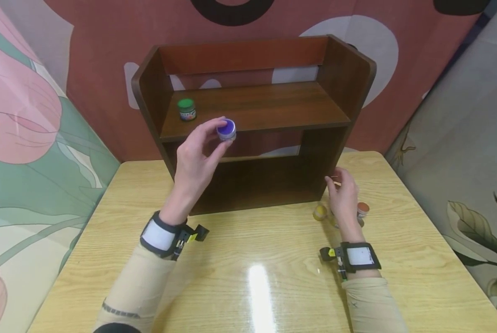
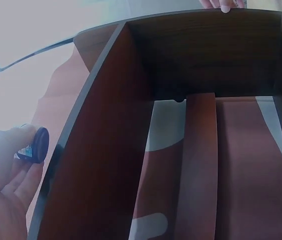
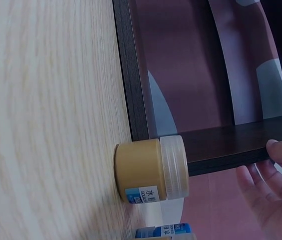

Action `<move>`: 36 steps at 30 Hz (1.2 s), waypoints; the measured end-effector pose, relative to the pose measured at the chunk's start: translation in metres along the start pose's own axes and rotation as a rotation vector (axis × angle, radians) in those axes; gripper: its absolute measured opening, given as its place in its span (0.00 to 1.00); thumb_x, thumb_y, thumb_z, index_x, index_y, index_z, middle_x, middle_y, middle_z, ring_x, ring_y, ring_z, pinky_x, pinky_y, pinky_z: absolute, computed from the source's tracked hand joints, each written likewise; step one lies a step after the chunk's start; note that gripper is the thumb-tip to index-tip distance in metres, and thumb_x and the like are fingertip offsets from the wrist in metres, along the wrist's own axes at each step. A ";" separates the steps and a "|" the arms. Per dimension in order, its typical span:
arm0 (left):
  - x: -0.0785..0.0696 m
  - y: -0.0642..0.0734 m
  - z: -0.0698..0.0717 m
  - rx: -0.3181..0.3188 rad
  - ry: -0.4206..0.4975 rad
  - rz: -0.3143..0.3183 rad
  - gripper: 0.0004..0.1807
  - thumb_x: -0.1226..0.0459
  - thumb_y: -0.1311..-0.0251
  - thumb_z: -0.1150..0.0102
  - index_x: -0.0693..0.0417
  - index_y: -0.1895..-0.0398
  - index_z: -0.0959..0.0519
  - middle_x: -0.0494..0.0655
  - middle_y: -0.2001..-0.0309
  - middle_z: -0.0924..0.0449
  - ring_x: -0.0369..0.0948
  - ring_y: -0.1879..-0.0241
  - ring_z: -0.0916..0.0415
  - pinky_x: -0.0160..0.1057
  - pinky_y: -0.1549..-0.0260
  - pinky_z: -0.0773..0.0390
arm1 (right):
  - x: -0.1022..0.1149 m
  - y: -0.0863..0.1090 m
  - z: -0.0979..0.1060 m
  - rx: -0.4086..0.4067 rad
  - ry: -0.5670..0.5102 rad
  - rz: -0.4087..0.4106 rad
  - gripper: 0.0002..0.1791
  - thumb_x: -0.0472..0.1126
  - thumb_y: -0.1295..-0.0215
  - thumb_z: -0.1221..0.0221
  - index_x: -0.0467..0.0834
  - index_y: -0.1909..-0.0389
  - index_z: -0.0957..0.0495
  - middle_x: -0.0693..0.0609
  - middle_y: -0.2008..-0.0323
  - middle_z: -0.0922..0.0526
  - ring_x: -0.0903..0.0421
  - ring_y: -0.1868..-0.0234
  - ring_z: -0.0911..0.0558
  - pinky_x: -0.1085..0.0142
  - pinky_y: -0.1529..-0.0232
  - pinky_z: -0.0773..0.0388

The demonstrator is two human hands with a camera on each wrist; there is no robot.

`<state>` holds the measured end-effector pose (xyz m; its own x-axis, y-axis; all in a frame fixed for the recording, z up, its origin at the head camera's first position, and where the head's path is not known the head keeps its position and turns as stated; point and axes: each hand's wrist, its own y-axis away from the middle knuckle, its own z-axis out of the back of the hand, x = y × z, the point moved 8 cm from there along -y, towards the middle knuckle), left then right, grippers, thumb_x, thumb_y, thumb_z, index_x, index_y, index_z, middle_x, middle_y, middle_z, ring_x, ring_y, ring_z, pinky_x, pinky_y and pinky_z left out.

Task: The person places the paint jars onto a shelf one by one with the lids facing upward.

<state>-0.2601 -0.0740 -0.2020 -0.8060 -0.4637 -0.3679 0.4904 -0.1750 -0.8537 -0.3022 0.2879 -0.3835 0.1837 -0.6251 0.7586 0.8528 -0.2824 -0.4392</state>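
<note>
My left hand [image 1: 196,155] pinches a small paint jar [image 1: 226,130] with a blue-purple lid between thumb and fingers. It holds the jar just in front of the upper board of a dark brown wooden shelf [image 1: 248,185]. In the left wrist view the same jar [image 2: 40,145] appears dark, beside the board's edge. My right hand [image 1: 343,196] is low at the shelf's right side; in the right wrist view its thumb and fingers [image 3: 280,150] grip the side panel's front edge. A green-lidded paint jar [image 1: 187,110] stands on the upper board, at the left.
On the table [image 1: 290,259] near my right hand stand a yellow jar [image 1: 319,212] and an orange-brown-topped jar [image 1: 363,209]. The right wrist view shows an ochre jar [image 3: 141,165] close to the shelf, with a blue-labelled jar [image 3: 163,231] partly cut off. Patterned cloth hangs behind.
</note>
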 end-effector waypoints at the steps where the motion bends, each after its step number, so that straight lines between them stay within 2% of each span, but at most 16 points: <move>1: 0.000 -0.001 0.000 0.000 -0.004 0.002 0.24 0.69 0.37 0.32 0.64 0.38 0.25 0.55 0.40 0.21 0.43 0.43 0.20 0.37 0.45 0.22 | 0.000 0.000 0.000 0.000 -0.001 0.002 0.15 0.33 0.26 0.42 0.33 0.43 0.25 0.36 0.49 0.20 0.40 0.48 0.19 0.47 0.48 0.20; 9: -0.004 -0.014 0.003 -0.004 -0.053 -0.011 0.24 0.69 0.37 0.32 0.64 0.38 0.25 0.56 0.41 0.21 0.44 0.44 0.20 0.37 0.44 0.22 | -0.001 0.000 -0.001 0.006 0.003 -0.016 0.15 0.34 0.26 0.42 0.32 0.42 0.26 0.36 0.48 0.20 0.41 0.46 0.20 0.48 0.46 0.20; 19: -0.002 -0.021 -0.001 -0.001 -0.018 0.027 0.24 0.70 0.37 0.33 0.64 0.38 0.25 0.55 0.42 0.20 0.43 0.42 0.21 0.37 0.43 0.23 | 0.000 0.002 0.000 0.011 0.011 -0.019 0.16 0.35 0.25 0.43 0.33 0.42 0.26 0.36 0.48 0.20 0.41 0.46 0.20 0.47 0.46 0.21; 28: 0.002 -0.027 -0.007 0.041 -0.091 0.120 0.22 0.70 0.36 0.34 0.65 0.40 0.25 0.56 0.42 0.20 0.39 0.39 0.24 0.34 0.41 0.26 | 0.000 0.002 -0.001 0.018 0.025 -0.024 0.16 0.36 0.25 0.43 0.34 0.41 0.26 0.37 0.47 0.20 0.40 0.46 0.20 0.46 0.46 0.21; 36: 0.004 -0.032 -0.012 0.085 -0.162 0.177 0.22 0.68 0.34 0.35 0.62 0.38 0.26 0.55 0.41 0.21 0.43 0.40 0.23 0.32 0.39 0.29 | 0.000 0.002 -0.001 0.018 0.029 -0.032 0.16 0.36 0.25 0.42 0.34 0.41 0.26 0.37 0.47 0.20 0.40 0.46 0.19 0.46 0.46 0.21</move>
<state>-0.2829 -0.0602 -0.1807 -0.6445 -0.6259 -0.4391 0.6511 -0.1482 -0.7444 -0.3008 0.2868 -0.3844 0.1421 -0.6369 0.7578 0.8666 -0.2899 -0.4061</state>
